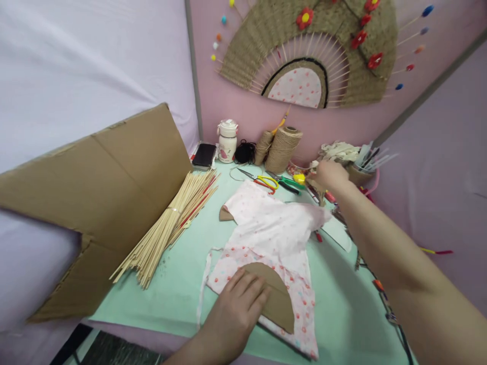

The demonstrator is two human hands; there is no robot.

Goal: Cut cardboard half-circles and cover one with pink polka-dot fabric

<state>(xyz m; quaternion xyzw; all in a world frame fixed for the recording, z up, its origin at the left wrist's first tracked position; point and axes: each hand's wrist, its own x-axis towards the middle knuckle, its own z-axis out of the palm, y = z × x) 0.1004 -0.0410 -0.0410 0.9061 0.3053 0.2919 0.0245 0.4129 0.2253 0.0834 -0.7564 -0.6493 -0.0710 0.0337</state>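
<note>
My left hand (pixel 241 306) lies flat on a brown cardboard half-circle (pixel 279 299), fingers stretched out. Under the cardboard spreads a small white-and-pink floral garment (pixel 274 223), with a thin tie trailing at its left side. My right hand (pixel 330 176) reaches to the back right of the table, above a cluster of small items beside a yellow object (pixel 299 178). Its fingers are blurred and partly hidden, so whether they hold anything does not show. Near the garment's top edge lie yellow-handled scissors (pixel 268 181) and green-handled pliers (pixel 291 183).
A bundle of thin bamboo sticks (pixel 167 228) lies left, beside a large standing cardboard sheet (pixel 125 187). At the back are a phone (pixel 204 155), a white bottle (pixel 227 142), black cord (pixel 245 152) and twine spools (pixel 283 149). A woven fan (pixel 243 56) hangs on the wall.
</note>
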